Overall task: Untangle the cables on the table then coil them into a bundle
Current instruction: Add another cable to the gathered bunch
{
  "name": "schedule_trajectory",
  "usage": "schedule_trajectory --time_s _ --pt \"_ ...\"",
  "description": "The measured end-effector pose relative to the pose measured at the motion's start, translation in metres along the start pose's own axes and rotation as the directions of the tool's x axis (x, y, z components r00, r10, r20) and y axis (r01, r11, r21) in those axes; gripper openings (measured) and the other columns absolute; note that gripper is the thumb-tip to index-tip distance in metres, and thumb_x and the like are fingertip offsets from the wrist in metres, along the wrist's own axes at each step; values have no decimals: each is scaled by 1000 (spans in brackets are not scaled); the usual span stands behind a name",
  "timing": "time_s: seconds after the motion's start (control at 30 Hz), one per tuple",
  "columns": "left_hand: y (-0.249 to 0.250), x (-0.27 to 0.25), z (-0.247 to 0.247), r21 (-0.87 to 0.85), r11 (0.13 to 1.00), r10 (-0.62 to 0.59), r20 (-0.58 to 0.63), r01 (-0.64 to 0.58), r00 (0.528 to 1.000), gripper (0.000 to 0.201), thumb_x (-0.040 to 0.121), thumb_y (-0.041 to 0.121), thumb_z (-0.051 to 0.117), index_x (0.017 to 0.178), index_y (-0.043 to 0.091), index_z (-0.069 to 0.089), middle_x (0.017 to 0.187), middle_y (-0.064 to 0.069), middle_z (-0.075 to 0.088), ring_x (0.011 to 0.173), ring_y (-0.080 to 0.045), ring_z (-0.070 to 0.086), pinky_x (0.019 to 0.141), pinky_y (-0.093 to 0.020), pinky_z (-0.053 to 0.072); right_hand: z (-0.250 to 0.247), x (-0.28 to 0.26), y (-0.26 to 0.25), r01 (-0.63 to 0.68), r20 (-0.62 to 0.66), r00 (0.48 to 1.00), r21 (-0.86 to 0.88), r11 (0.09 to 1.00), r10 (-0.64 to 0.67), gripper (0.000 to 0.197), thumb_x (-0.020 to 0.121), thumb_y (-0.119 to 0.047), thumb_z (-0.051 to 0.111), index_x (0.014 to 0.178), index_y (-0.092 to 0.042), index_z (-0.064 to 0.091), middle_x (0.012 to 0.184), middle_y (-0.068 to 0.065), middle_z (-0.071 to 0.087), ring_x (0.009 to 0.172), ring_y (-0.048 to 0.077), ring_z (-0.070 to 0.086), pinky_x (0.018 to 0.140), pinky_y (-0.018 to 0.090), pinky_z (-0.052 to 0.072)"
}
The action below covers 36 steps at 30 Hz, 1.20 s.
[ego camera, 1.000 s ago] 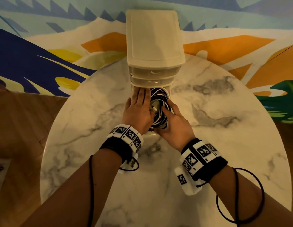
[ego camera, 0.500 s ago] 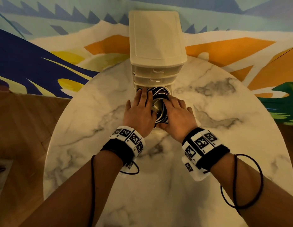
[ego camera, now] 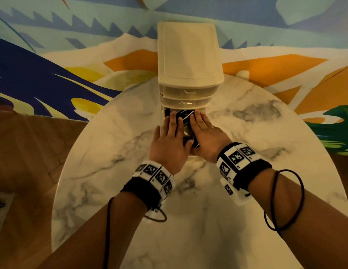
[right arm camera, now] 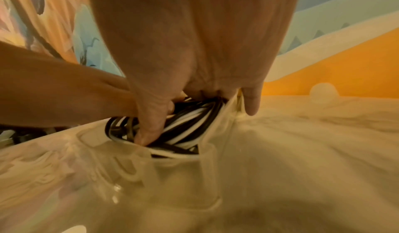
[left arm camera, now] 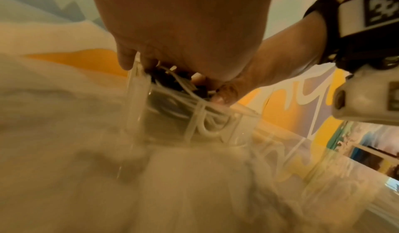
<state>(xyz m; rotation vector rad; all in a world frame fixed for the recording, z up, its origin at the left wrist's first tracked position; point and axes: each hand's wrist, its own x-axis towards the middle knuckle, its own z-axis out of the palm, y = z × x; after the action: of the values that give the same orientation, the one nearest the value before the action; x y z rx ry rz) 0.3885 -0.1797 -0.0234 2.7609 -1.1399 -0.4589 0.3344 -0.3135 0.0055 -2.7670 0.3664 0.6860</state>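
A coil of black and white cables (ego camera: pixel 186 131) lies in the pulled-out clear bottom drawer (ego camera: pixel 194 159) of a small cream drawer unit (ego camera: pixel 188 55). My left hand (ego camera: pixel 170 136) lies flat on the left half of the coil, fingers straight and pointing at the unit. Beside it, my right hand (ego camera: pixel 205 133) presses on the right half. In the right wrist view the thumb (right arm camera: pixel 149 130) pushes down into the cables (right arm camera: pixel 187 124) inside the drawer (right arm camera: pixel 172 168). The left wrist view shows the cables (left arm camera: pixel 198 117) behind the drawer's clear wall (left arm camera: pixel 134 100). Most of the coil is hidden under my palms.
The drawer unit stands at the far edge of a round white marble table (ego camera: pixel 111 171), against a painted wall (ego camera: pixel 52 65). Its two upper drawers (ego camera: pixel 188 94) are closed. Wooden floor (ego camera: pixel 23 152) shows to the left.
My right hand has moved from the side of the coil onto its top. Both hands have slid forward toward the unit and now lie flat on the cables in the drawer.
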Motion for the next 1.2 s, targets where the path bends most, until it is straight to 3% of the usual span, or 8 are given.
schedule_trajectory --time_s 0.33,0.43,0.53,0.63,0.8,0.97,1.2 --pt "-27 -9 -8 39 990 135 -9 -135 991 77 91 60 16 150 12 6 160 -7 -4 147 -22 -2 118 -40 11 5 4 -22 -90 -56 994 66 994 94 94 90 -43 52 149 -8 -12 158 7 -19 146 20 -17 112 43 27" --pt "-39 -18 -9 68 978 195 45 -198 980 83 86 63 15 150 13 -3 159 -5 -10 146 -19 -12 119 -40 8 6 4 -21 -86 -71 993 94 992 93 104 84 -52 58 150 -9 -9 159 6 -16 146 20 -14 111 42 29" --pt "-46 -14 -12 100 965 235 95 -244 967 91 84 72 15 149 14 -10 158 -5 -16 145 -17 -17 120 -38 3 6 -2 -23 -80 -150 984 126 989 99 102 83 -52 61 151 -9 -2 160 7 -12 148 20 -5 111 41 31" --pt "-42 -12 -12 90 971 212 118 -223 970 100 79 78 20 149 13 -10 157 -5 -19 144 -18 -20 120 -38 1 14 -16 -20 -28 -166 985 116 993 47 97 84 -56 55 151 -12 1 159 5 -14 148 19 -5 112 39 28" --pt "-35 -6 -10 177 962 188 120 -208 975 105 81 75 31 148 5 -11 156 -14 -18 144 -26 -18 120 -40 0 16 -19 -2 58 -76 996 36 998 -55 117 72 -77 51 151 -14 -7 156 3 -25 146 14 -15 115 35 19" --pt "-23 7 -13 123 981 140 75 -148 987 100 86 68 37 148 3 -7 157 -17 -15 145 -28 -14 119 -39 1 2 -3 8 81 -74 994 -40 996 -83 108 80 -63 54 151 -8 -5 157 8 -23 146 16 -13 116 34 25" --pt "-8 6 -5 15 999 52 -20 -52 998 91 91 59 35 148 2 -6 157 -17 -11 146 -27 -11 118 -36 2 8 -5 24 74 -180 981 1 997 -73 89 89 -52 52 152 -14 2 160 3 -12 148 14 -3 119 34 16"
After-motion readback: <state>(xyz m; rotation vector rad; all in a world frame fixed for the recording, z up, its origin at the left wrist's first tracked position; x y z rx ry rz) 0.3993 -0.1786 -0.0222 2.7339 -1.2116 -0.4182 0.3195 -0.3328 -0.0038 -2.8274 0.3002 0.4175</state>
